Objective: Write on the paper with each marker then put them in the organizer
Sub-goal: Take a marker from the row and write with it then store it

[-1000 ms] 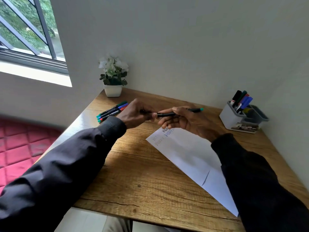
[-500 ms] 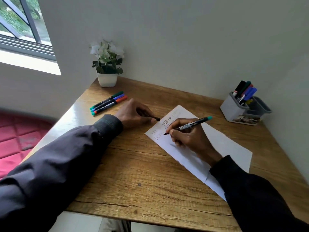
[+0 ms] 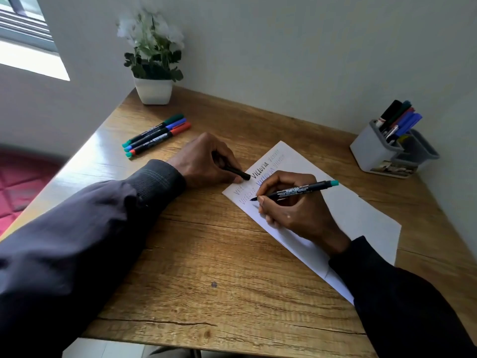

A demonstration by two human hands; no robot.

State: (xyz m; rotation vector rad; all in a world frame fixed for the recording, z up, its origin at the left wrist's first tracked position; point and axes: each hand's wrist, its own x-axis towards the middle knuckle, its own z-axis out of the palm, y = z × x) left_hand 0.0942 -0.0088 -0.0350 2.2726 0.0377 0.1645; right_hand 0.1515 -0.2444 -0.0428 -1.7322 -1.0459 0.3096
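R hand (image 3: 296, 215): pinches teal-end marker (image 3: 296, 190), tip on paper (image 3: 361, 218).
L hand (image 3: 204, 161): curled on black cap (image 3: 236, 173) at paper's left edge.
Organizer (image 3: 369, 151): grey plastic, far right.
Room: I see wood-grain desk (image 3: 206, 254) btwn arms.

A home study nook, it seems: a small wood-grain counter (image 3: 206, 254) wedged into a white-walled corner, a white-potted flowering plant (image 3: 153, 73) and window (image 3: 23, 24) at upper left, red quilted padding (image 3: 15, 192) at the left edge, a grey plastic desk organizer (image 3: 371, 151) at right.
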